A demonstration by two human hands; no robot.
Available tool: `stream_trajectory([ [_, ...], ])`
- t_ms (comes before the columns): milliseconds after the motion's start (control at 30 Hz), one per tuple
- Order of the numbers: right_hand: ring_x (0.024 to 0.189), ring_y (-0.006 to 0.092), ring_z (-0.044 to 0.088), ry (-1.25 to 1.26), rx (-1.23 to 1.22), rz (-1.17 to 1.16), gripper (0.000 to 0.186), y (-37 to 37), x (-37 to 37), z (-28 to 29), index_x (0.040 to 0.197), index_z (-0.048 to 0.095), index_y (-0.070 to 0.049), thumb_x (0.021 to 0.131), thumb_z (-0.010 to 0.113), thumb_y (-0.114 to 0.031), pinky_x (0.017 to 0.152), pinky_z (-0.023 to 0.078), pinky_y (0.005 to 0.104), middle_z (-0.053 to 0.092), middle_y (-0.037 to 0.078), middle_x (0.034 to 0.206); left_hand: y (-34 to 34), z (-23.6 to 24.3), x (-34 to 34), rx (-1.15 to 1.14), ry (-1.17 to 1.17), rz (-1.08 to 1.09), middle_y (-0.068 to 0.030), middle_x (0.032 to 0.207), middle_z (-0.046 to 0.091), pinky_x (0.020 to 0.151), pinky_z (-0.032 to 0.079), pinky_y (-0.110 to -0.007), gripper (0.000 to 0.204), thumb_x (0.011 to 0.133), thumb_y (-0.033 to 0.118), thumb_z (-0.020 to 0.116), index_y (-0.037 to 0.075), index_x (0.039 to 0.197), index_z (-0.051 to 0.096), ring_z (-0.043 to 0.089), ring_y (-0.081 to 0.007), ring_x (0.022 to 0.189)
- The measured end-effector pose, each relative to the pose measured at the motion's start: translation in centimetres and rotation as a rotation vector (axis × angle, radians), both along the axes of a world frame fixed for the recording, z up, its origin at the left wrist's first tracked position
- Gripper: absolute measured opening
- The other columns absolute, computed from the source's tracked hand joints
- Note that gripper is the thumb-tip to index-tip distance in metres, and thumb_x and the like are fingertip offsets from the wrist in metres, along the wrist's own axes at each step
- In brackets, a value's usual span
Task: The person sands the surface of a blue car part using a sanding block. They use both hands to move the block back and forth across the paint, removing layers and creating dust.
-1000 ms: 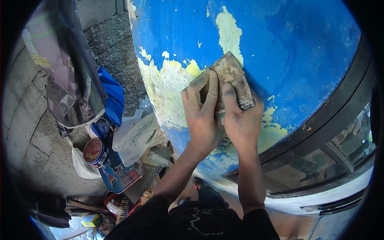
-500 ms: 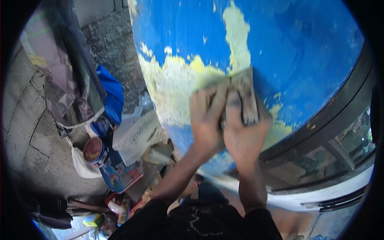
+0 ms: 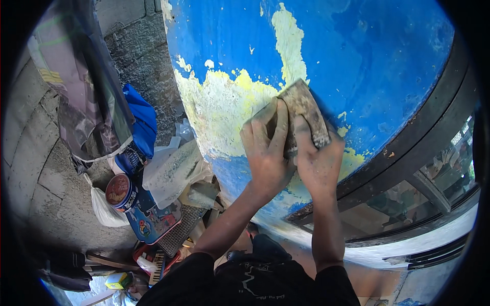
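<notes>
My left hand (image 3: 266, 153) and my right hand (image 3: 319, 160) grip a flat, worn, grey-brown rectangular scraper plate (image 3: 305, 104). The right thumb lies on its face, and the left fingertips press near its left edge. Behind it stands the blue painted wall (image 3: 388, 66). The plate's upper end meets the lower tip of a narrow bare strip (image 3: 290, 43) in the paint. Left of my hands spreads a wide pale-yellow, flaking patch (image 3: 217, 109). The plate's lower end is partly hidden by my hands.
A dark-framed window (image 3: 423, 178) runs along the wall's right side. At left, a round paint tin (image 3: 121, 192) stands by a blue patterned board (image 3: 153, 222), a white bag (image 3: 105, 206) and crumpled plastic sheeting (image 3: 171, 171). A dark cloth (image 3: 94, 97) and a blue bag (image 3: 140, 120) hang above.
The plate has turned, so its upper end leans further left. Both hands still grip it and have shifted slightly with it. The view has moved a little to the right.
</notes>
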State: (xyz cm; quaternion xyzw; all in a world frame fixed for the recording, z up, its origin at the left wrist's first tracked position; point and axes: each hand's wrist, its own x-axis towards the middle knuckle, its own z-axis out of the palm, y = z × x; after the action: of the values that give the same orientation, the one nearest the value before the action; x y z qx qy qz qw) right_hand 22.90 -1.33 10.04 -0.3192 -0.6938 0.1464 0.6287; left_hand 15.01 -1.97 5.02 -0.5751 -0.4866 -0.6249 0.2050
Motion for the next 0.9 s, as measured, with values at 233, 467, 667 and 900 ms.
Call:
stream_trajectory([
  [233, 0.077, 0.0320, 0.067, -0.043, -0.021, 0.037, 0.021, -0.5, -0.4, 0.9, 0.102, 0.063, 0.005, 0.085, 0.056, -0.006, 0.069, 0.050, 0.0360, 0.067, 0.019, 0.090, -0.6, 0.8, -2.3, -0.014, 0.038, -0.076, -0.0168, 0.118, 0.050, 0.084, 0.036, -0.045, 0.072, 0.063, 0.011, 0.071, -0.001, 0.131, 0.052, 0.046, -0.0333, 0.100],
  [467, 0.087, 0.0144, 0.062, -0.044, -0.259, 0.074, 0.025, -0.1, -1.1, 3.2, 0.105, 0.062, 0.008, 0.088, 0.058, -0.009, 0.079, 0.049, 0.0297, 0.068, 0.012, 0.094, -0.3, 1.4, -2.3, -0.019, 0.078, -0.007, -0.0156, 0.111, 0.051, 0.083, 0.035, -0.043, 0.075, 0.061, 0.018, 0.072, 0.002, 0.131, 0.052, 0.047, -0.0324, 0.098],
  [667, 0.065, 0.0095, 0.055, 0.123, 0.034, -0.010, 0.021, 0.3, 0.1, 0.8, 0.096, 0.063, 0.007, 0.087, 0.062, -0.012, 0.057, 0.046, 0.0268, 0.063, 0.005, 0.078, 0.4, 0.4, -0.7, 0.043, 0.082, -0.071, -0.0150, 0.108, 0.052, 0.081, 0.035, -0.043, 0.079, 0.058, 0.022, 0.074, 0.003, 0.132, 0.053, 0.047, -0.0315, 0.095],
  [900, 0.066, 0.0191, 0.065, 0.137, 0.203, -0.055, 0.021, 1.1, -2.1, 1.4, 0.092, 0.063, 0.007, 0.086, 0.058, -0.012, 0.061, 0.049, 0.0348, 0.066, 0.018, 0.075, 2.0, 1.1, -2.0, 0.152, 0.043, -0.023, -0.0169, 0.108, 0.049, 0.081, 0.034, -0.042, 0.077, 0.060, 0.016, 0.074, 0.005, 0.133, 0.052, 0.044, -0.0316, 0.093],
])
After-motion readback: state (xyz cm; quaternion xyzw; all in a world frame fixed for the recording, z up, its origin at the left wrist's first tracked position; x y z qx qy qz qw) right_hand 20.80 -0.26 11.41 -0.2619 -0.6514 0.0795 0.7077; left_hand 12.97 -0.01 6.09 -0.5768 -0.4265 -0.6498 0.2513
